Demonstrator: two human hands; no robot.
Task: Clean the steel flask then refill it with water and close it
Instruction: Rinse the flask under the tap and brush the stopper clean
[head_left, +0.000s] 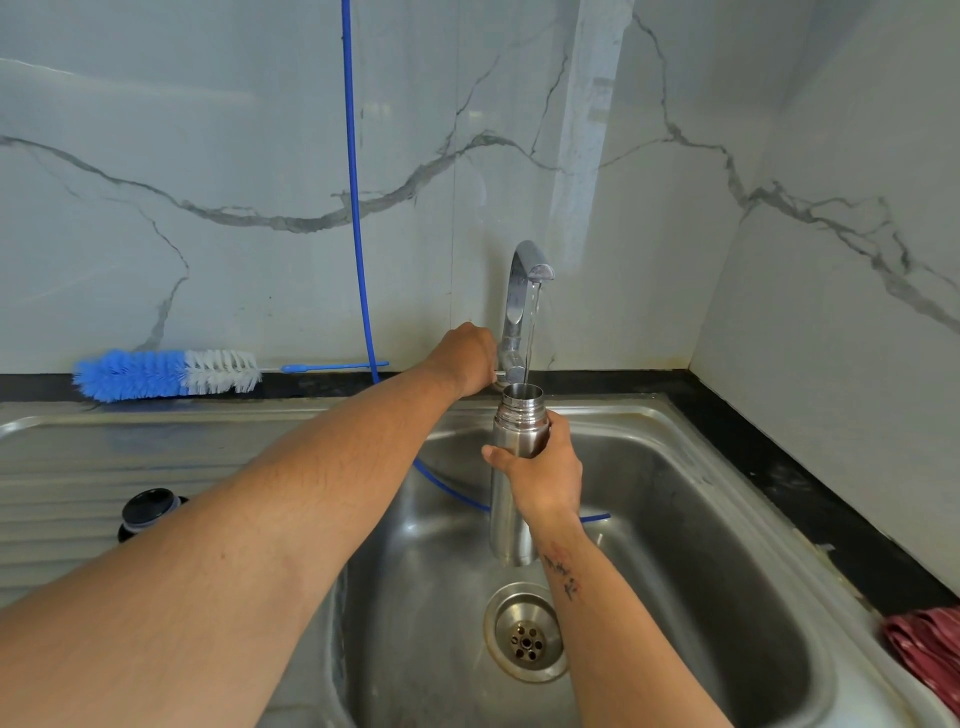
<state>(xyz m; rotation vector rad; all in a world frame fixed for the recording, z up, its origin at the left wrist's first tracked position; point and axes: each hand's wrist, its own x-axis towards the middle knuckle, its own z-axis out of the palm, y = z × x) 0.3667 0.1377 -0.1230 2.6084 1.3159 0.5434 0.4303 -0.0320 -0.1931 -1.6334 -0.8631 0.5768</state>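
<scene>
Left forearm closest to lens, crossing diagonally from lower left up to tap base. Left hand (466, 358) curled at base of tap (522, 291), against its left side (lever itself hidden behind knuckles, so can't confirm what's gripped). Water stream (531, 332) running from spout straight into open mouth of steel flask (511, 467). Flask upright, uncapped, held over sink basin (727, 545), bottom hanging well above drain (525, 631). Right hand (543, 475) wrapped round upper body of flask just below threaded neck, thumb on left side, fingers round the right. Small tattoo on right inner forearm.

Black cap (148, 512) sitting on ribbed drainboard (62, 467) left of basin, partly hidden behind left forearm. Bottle brush (166, 374), blue and white bristles with thin blue handle, lying flat along back ledge of surface against wall, left of tap. Blue hose (356, 182) dropping down marble-look wall, passing behind left wrist into basin, end showing just right of right wrist. Red patterned cloth (930, 649) at right edge of sink, cut off by frame.
</scene>
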